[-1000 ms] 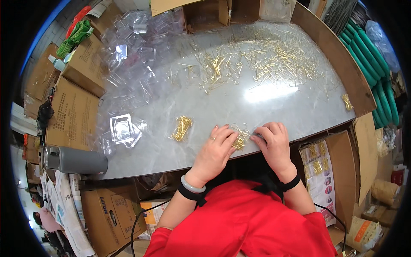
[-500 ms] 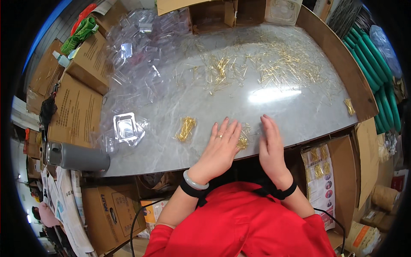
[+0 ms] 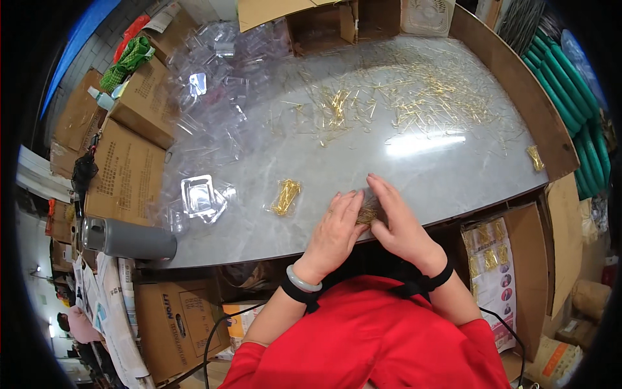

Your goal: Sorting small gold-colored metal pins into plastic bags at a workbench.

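A small bundle of gold pins (image 3: 367, 214) is pressed between the flattened left hand (image 3: 335, 231) and right hand (image 3: 400, 225) at the counter's (image 3: 414, 175) near edge; gathering appears under way, and careful alignment is judged necessary.

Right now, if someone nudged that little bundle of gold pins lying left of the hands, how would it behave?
The bundle of gold pins would probably scatter, since it looks loose and unbound. Thin and straight, the pins would likely roll or slide on the glossy marble tabletop, and seem light.

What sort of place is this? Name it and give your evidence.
Likely a small packing workshop: loose gold pins scattered across the grey table, a heap of clear plastic packets, and stacked cardboard boxes alongside.
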`<state>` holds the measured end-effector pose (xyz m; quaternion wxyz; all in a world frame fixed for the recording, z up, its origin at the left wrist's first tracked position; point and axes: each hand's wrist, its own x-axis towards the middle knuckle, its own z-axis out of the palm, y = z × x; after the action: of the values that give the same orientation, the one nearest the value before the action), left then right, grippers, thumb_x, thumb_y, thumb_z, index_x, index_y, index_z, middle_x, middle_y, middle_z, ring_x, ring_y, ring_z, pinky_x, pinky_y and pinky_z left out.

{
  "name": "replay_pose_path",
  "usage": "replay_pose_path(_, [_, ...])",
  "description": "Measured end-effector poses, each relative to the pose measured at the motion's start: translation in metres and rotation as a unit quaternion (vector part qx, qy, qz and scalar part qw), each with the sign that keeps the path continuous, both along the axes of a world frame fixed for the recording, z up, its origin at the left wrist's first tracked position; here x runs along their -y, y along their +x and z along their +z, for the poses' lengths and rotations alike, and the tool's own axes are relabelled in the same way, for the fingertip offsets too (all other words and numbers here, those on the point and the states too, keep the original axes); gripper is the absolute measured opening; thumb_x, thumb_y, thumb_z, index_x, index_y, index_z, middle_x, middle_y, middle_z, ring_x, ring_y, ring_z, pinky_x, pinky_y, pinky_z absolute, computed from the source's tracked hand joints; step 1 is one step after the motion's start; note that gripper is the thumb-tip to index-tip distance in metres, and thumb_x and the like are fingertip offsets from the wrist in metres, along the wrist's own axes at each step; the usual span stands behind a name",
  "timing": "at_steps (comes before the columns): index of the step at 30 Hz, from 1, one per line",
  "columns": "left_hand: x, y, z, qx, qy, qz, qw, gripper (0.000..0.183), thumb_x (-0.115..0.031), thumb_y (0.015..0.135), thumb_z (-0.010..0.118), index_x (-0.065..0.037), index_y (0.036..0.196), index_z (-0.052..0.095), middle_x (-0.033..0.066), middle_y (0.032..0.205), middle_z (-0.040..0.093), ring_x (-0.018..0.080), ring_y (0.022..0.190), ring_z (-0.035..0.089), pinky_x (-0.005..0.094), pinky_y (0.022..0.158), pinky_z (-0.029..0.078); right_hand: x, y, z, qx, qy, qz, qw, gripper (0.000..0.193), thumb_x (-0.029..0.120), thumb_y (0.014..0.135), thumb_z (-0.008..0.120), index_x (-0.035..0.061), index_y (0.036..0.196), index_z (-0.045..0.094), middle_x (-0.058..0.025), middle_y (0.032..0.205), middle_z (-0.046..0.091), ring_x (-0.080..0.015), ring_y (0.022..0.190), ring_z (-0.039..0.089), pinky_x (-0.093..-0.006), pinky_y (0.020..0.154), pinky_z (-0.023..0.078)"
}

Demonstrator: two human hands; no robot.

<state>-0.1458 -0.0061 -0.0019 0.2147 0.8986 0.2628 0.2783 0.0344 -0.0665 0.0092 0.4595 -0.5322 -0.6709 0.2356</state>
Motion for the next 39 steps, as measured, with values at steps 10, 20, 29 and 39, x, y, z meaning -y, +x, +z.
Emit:
replay_pose_path(10, [0.001, 0.001, -0.004, 0.004, -0.009, -0.007, 1.000, 0.063, 0.000, 0.088, 0.066, 0.003, 0.145, 0.041, 0.0248, 0.138, 0.050, 0.0456, 0.130, 0.048, 0.0489, 0.112, 0.041, -0.001, -0.020, -0.007, -0.027, -0.020, 0.008, 0.999, 0.058, -0.005, 0.089, 0.045, -0.0035, 0.146, 0.041, -0.0261, 0.151, 0.040, -0.0419, 0.140, 0.041, -0.0436, 0.117, 0.035])
replay_pose_path(20, [-0.005, -0.011, 0.010, 0.086, -0.124, -0.058, 0.987, 0.071, -0.007, 0.081, 0.076, 0.002, 0.143, 0.042, 0.0253, 0.141, 0.046, 0.0433, 0.130, 0.047, 0.0436, 0.110, 0.041, 0.000, -0.007, 0.001, 0.155, 0.034, 0.025, 0.987, 0.060, 0.002, 0.087, 0.063, -0.0026, 0.144, 0.044, -0.0233, 0.138, 0.054, -0.0402, 0.132, 0.049, -0.0493, 0.113, 0.039])
replay_pose_path(29, [0.007, -0.034, 0.034, -0.075, -0.083, 0.114, 0.987, 0.051, -0.012, 0.081, 0.080, 0.001, 0.126, 0.058, 0.0193, 0.120, 0.057, 0.0400, 0.110, 0.057, 0.0437, 0.092, 0.049, 0.003, -0.010, -0.007, 0.245, 0.077, 0.024, 0.966, 0.041, -0.001, 0.085, 0.063, 0.0011, 0.126, 0.062, -0.0115, 0.132, 0.061, -0.0334, 0.128, 0.055, -0.0460, 0.111, 0.044])
replay_pose_path(39, [0.012, -0.028, 0.023, 0.030, -0.112, 0.100, 0.988, 0.031, -0.008, 0.091, 0.071, 0.002, 0.119, 0.063, 0.0139, 0.096, 0.063, 0.0272, 0.080, 0.066, 0.0360, 0.071, 0.053, 0.005, -0.016, -0.003, 0.240, 0.099, -0.004, 0.966, 0.034, -0.001, 0.084, 0.061, -0.0012, 0.118, 0.065, -0.0121, 0.124, 0.066, -0.0315, 0.123, 0.061, -0.0443, 0.107, 0.049])
